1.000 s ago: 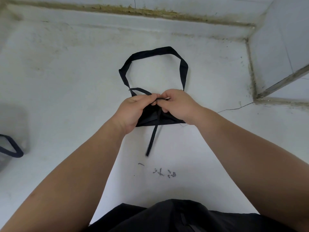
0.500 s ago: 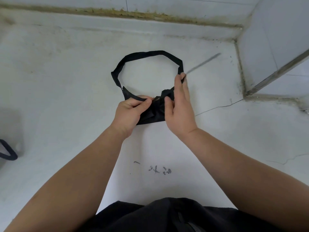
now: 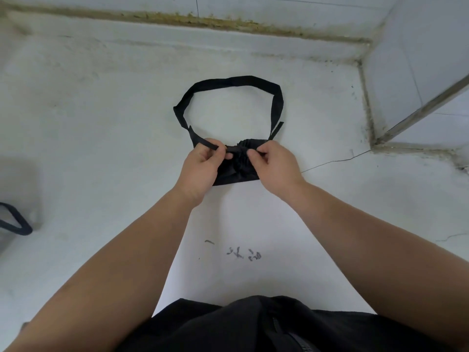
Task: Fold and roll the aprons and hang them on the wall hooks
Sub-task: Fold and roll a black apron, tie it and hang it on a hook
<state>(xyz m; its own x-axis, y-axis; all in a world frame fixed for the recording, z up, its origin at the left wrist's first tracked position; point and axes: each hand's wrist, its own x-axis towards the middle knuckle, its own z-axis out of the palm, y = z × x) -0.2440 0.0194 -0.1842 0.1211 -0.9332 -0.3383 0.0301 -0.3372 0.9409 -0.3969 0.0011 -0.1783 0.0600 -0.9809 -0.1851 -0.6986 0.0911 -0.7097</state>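
Observation:
A black apron (image 3: 237,171) lies rolled into a small bundle on the white floor, cinched at its middle by its ties. Its neck strap (image 3: 228,83) lies in an open loop on the floor beyond the bundle. My left hand (image 3: 203,165) pinches one tie end at the bundle's left. My right hand (image 3: 275,163) pinches the other tie at the bundle's right, and that tie's free end (image 3: 277,129) sticks up past my fingers. Both hands sit close together over the knot.
A white wall with a stained joint (image 3: 203,20) runs along the far side. A tiled corner and metal-edged step (image 3: 416,115) stand at the right. A dark strap loop (image 3: 15,221) lies at the left edge. Dark scribbles (image 3: 243,254) mark the floor near my black-clothed lap (image 3: 253,326).
My right hand has come back down from the raised tie end to the bundle's right side. The ties now cross tight over the roll, and the loose tail below it is gone.

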